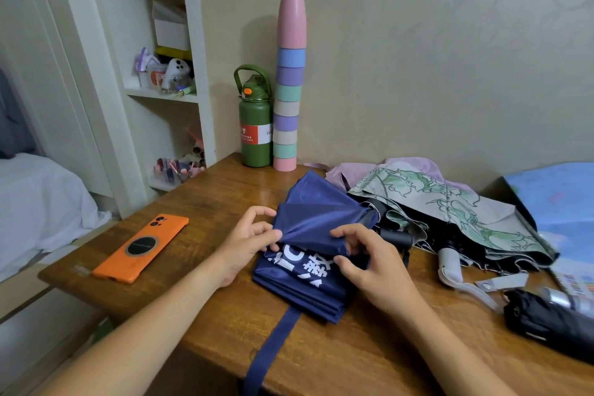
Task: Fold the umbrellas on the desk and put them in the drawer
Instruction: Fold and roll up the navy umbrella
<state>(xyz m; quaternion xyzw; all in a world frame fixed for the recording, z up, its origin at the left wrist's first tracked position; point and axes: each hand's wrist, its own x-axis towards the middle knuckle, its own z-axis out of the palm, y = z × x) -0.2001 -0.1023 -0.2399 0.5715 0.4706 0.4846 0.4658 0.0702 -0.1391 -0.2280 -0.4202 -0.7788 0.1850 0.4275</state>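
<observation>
A navy blue umbrella (316, 215) with white lettering lies collapsed on the wooden desk (205, 202), its canopy partly pleated and its strap hanging over the front edge. My left hand (249, 239) pinches a fold of the blue cloth at its left side. My right hand (369, 262) pinches the same fold from the right. Behind lies a loose umbrella (450, 202) with green leaf print, with a pink umbrella (414, 165) under it. A rolled black umbrella (546, 320) lies at the right edge. No drawer is in view.
An orange phone (141, 247) lies at the desk's left. A green bottle (255, 125) and a tall stack of pastel cups (287, 99) stand at the back by the wall. White shelves (167, 96) stand left; a blue patterned thing (559, 199) sits far right.
</observation>
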